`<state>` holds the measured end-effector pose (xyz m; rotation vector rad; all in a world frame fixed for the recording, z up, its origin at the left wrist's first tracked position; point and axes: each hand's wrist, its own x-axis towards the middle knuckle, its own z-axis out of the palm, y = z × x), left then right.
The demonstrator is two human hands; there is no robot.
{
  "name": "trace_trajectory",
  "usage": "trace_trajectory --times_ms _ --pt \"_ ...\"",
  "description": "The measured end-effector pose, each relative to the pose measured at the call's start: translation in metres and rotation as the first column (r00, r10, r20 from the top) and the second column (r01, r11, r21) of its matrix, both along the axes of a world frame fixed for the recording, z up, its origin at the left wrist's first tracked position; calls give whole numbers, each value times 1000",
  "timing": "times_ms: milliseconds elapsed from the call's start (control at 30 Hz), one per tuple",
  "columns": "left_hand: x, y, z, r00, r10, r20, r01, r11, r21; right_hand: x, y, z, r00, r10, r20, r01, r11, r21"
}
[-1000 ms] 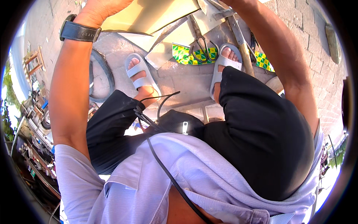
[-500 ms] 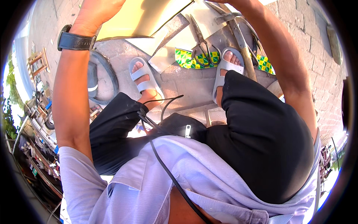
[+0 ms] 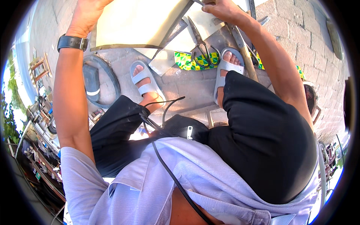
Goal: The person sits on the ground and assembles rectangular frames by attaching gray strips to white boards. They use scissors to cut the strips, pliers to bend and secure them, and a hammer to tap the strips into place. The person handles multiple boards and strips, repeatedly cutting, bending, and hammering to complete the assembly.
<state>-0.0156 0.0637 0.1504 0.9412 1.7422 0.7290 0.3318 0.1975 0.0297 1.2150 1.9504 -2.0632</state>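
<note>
A pale yellow sheet (image 3: 135,26) with a dark border along its near and right edges spreads in front of me at the top. My left hand (image 3: 87,17) is closed at its left side, the fingertips cut off by the picture's edge. Beyond the sheet's right corner, my right hand (image 3: 221,9) pinches the end of a dark strip (image 3: 197,2). Big black scissors (image 3: 200,42) lie between the hands, points away from me. Beside them, under my right forearm, rests a hammer with a wooden handle (image 3: 248,62).
A green and yellow patterned strip (image 3: 183,62) lies on the paving by my right sandal (image 3: 228,67). Left of my left sandal (image 3: 147,80) is a black rubber ring (image 3: 112,77) around a dark block (image 3: 91,80). A small wooden stool (image 3: 40,66) stands farther left.
My right hand has come nearer and to the left, with its fingers now in view. My left hand has shifted slightly left. The sheet's near edge has moved toward me.
</note>
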Motion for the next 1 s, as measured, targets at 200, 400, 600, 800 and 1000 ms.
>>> trace_trajectory --times_ms 200,400,600,800,1000 --pt "-43 -34 -29 905 267 331 -248 964 -99 20 -13 -38 921 -183 -345 90 959 -270" --pt "-20 -83 -86 634 460 621 -448 874 -190 2 -32 21 874 -236 -424 35 903 -429" --pt "22 -106 -117 557 482 676 -508 842 -181 9 -42 45 929 -178 -324 84 955 -284" --pt "37 -102 -129 602 485 634 -554 826 -106 12 -47 10 928 -158 -338 137 987 -86" --pt "42 -101 -125 840 492 -229 -529 836 -144 12 -52 -16 969 -115 -217 115 993 -13"
